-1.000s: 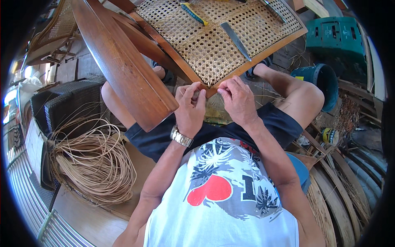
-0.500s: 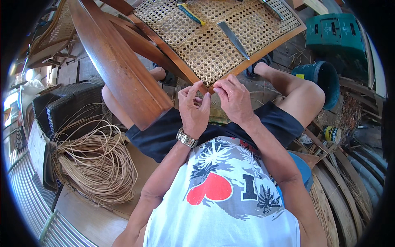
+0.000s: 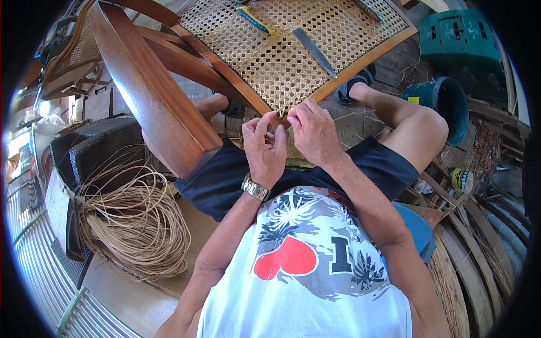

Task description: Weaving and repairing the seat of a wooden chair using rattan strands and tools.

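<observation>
A wooden chair frame (image 3: 228, 76) holds a woven cane panel (image 3: 293, 67) whose near corner points toward me. My left hand (image 3: 265, 147), with a metal watch at the wrist, is at that corner. Its fingers are curled, the index fingertip against the wood and the thumb a little apart; what lies in them is hidden. My right hand (image 3: 315, 134) is closed in a pinch just right of the corner, thumb and index together at the cane's edge. Whatever it pinches is too small to make out. On the panel lie a pointed metal blade (image 3: 314, 52) and a yellow-and-blue handled tool (image 3: 255, 21).
A thick polished wooden rail (image 3: 152, 90) slants close to my left hand. At lower left lies a coil of cane strands (image 3: 138, 225). To the right stand a dark green bucket (image 3: 451, 110), a green crate (image 3: 459, 42) and curved wooden strips (image 3: 456, 276).
The chair and the tools on it sit slightly further left and up in view. My right hand has shifted a little left; both hands stay at the corner.
</observation>
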`<state>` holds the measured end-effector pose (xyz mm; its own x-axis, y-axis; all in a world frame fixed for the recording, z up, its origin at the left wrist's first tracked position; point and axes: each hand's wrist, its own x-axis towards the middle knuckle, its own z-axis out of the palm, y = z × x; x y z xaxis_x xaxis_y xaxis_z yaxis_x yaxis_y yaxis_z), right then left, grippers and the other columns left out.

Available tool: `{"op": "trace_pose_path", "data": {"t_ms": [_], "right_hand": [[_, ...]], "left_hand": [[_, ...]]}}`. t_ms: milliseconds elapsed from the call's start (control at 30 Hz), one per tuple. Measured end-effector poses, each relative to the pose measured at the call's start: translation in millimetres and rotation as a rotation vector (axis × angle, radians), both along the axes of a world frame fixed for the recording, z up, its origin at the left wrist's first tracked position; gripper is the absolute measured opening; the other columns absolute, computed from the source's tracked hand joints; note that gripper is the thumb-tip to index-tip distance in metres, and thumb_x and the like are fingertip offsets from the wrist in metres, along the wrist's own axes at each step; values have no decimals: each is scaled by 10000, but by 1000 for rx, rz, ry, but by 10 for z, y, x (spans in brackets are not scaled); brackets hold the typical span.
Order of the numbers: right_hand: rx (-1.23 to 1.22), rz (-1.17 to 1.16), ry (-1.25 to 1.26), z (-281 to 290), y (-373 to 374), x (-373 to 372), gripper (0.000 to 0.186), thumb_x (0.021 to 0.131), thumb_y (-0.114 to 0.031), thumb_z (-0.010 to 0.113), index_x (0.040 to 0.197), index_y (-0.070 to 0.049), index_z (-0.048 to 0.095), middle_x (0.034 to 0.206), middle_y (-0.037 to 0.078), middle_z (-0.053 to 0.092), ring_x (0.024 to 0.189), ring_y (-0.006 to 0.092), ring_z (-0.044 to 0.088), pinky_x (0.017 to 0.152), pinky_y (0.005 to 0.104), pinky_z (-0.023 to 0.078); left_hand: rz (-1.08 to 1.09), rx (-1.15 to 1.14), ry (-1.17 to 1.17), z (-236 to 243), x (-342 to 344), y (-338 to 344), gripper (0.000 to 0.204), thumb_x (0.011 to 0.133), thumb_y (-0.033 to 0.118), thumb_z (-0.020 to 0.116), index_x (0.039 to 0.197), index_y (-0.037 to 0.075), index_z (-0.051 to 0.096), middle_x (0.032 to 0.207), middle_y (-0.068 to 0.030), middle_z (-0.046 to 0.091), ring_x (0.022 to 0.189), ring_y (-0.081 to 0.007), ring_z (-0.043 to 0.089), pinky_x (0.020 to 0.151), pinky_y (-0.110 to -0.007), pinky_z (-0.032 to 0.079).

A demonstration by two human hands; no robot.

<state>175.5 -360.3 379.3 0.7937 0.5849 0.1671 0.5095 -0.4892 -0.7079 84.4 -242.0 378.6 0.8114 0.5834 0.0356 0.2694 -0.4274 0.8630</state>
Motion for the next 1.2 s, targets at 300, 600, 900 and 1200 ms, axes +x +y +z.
{"op": "trace_pose_path", "data": {"t_ms": [300, 600, 900, 1200], "right_hand": [[-6, -22, 30, 15, 22, -5, 116, 893, -122, 677, 947, -75, 585, 954, 107, 581, 940, 326, 622, 790, 470, 456], [60, -61, 73, -7, 21, -32, 137, 887, -106, 693, 950, -64, 579, 952, 118, 575, 951, 346, 614, 789, 469, 481], [83, -61, 171, 66, 12, 19, 106, 917, -115, 674, 947, -42, 603, 968, 145, 598, 871, 372, 647, 774, 481, 523], [41, -60, 212, 125, 23, 59, 93, 908, -113, 675, 913, -30, 633, 954, 150, 604, 855, 375, 650, 766, 473, 534]], "left_hand": [[-141, 273, 13, 118, 149, 269, 163, 875, 96, 777, 1038, 88, 764, 940, -60, 568, 711, -152, 509, 645, -295, 458], [-93, 148, 104, 74, 214, 326, 138, 836, 115, 814, 971, 95, 795, 944, -46, 583, 699, -137, 528, 614, -292, 461], [81, -601, -19, -140, 179, 294, 174, 908, 99, 794, 1058, 71, 711, 940, 41, 661, 747, -15, 535, 656, -188, 446], [220, -767, 47, -101, 63, 355, 560, 933, 148, 778, 1371, -23, 475, 1214, -91, 612, 965, -107, 627, 828, -242, 540]]}}
